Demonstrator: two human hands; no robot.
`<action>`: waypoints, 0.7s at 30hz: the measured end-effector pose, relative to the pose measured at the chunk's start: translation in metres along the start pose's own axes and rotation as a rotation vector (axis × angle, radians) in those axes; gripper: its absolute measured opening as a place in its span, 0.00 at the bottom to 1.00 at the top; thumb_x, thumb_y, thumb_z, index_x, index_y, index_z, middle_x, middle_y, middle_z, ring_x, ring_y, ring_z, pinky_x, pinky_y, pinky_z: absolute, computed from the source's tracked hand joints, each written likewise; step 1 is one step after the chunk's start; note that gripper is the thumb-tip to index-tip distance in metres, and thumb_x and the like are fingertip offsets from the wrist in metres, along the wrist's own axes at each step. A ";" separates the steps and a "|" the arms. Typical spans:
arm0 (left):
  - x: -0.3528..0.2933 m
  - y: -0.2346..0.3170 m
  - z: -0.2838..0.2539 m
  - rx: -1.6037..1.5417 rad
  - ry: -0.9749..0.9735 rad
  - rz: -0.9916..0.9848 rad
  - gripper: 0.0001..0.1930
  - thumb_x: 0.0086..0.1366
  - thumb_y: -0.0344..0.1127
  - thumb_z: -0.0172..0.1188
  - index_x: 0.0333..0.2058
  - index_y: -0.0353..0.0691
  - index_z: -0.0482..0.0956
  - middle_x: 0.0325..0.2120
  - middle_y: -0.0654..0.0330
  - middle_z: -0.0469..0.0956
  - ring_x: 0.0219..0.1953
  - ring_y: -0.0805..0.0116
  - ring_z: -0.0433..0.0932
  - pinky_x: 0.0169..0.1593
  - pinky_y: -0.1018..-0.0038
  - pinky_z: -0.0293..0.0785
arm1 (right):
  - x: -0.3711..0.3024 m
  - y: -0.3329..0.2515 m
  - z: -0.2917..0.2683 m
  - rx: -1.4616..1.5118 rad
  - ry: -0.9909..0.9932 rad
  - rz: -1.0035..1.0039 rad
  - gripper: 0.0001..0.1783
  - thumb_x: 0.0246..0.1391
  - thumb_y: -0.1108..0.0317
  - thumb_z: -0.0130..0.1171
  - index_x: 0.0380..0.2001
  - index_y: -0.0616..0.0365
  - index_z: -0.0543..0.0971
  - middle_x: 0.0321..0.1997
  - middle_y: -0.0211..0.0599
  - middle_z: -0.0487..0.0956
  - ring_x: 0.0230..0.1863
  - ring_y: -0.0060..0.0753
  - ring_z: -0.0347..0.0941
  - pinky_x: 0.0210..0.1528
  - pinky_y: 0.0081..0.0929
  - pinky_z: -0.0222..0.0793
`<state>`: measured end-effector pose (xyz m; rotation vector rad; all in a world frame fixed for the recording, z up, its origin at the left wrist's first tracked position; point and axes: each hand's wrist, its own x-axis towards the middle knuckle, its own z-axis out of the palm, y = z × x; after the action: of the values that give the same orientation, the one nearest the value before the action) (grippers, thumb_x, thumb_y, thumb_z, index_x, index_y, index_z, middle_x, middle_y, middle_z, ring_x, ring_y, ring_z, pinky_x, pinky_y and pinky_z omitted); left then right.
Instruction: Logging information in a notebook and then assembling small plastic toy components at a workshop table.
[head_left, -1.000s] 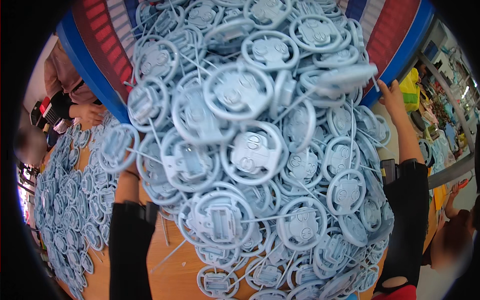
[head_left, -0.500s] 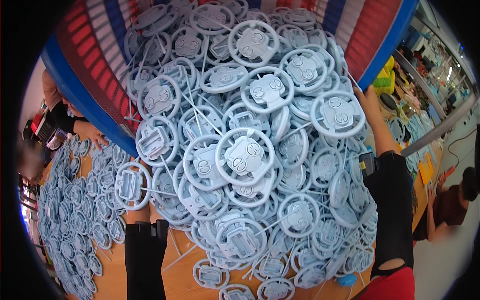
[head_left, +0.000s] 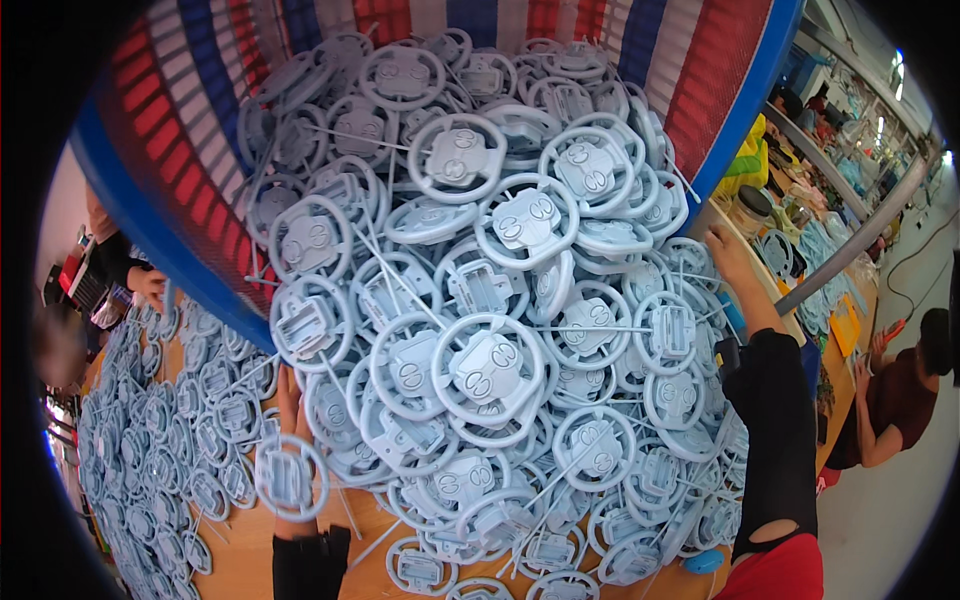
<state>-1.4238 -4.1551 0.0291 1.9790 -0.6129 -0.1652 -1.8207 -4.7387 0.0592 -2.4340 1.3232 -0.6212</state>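
Observation:
A large basket (head_left: 150,215) with a blue rim and red, white and blue mesh walls lies tipped with its mouth toward me. Light-blue plastic toy steering wheels (head_left: 490,365) with thin sprues spill from it in a heap. My right hand (head_left: 737,262) is at the right lower end of the rim, its fingers curled against it. My left hand (head_left: 290,405) reaches up beside the heap under the rim's left lower end; its fingers are hidden. One loose steering wheel (head_left: 290,478) overlaps my left wrist.
More steering wheels (head_left: 150,450) cover the wooden table (head_left: 240,545) at left, where another person's hand (head_left: 148,284) rests among them. At right are a metal rail (head_left: 850,245), a dark-lidded jar (head_left: 750,208) and a person (head_left: 900,400) beyond. A blue round object (head_left: 703,561) lies near the front.
The basket has shifted, its right rim moving left and downward. Steering wheels have slid and turned in the heap. Both my hands have come nearer to me. The other person's hand has drawn back left.

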 end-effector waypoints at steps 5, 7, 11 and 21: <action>-0.057 -0.012 0.013 -0.008 -0.042 -0.076 0.14 0.67 0.32 0.46 0.48 0.35 0.72 0.32 0.52 0.77 0.25 0.66 0.77 0.30 0.72 0.74 | 0.024 0.030 0.031 0.169 -0.109 0.110 0.31 0.64 0.49 0.33 0.54 0.63 0.72 0.58 0.54 0.71 0.62 0.51 0.64 0.63 0.35 0.56; -0.090 -0.016 0.008 0.007 -0.035 -0.125 0.14 0.68 0.31 0.45 0.49 0.35 0.72 0.32 0.51 0.77 0.25 0.66 0.78 0.29 0.72 0.74 | 0.031 0.006 0.032 0.074 -0.209 0.220 0.34 0.64 0.48 0.28 0.55 0.64 0.71 0.59 0.57 0.70 0.63 0.52 0.63 0.64 0.35 0.53; -0.131 -0.016 0.004 0.037 -0.068 -0.185 0.14 0.68 0.30 0.44 0.50 0.36 0.72 0.33 0.51 0.77 0.24 0.65 0.78 0.29 0.72 0.75 | 0.042 -0.001 0.029 -0.156 -0.349 0.235 0.34 0.63 0.49 0.27 0.53 0.66 0.71 0.57 0.60 0.71 0.61 0.55 0.64 0.62 0.40 0.56; -0.147 0.055 -0.020 0.320 -0.271 0.155 0.15 0.69 0.31 0.44 0.51 0.34 0.70 0.34 0.47 0.75 0.21 0.59 0.78 0.26 0.69 0.75 | -0.002 -0.006 0.068 -0.508 -0.805 -0.412 0.31 0.62 0.48 0.33 0.54 0.60 0.72 0.59 0.53 0.70 0.59 0.58 0.66 0.61 0.43 0.60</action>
<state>-1.5621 -4.0876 0.0645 2.2223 -1.0178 -0.2557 -1.7827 -4.7301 0.0028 -2.8658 0.6906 0.6673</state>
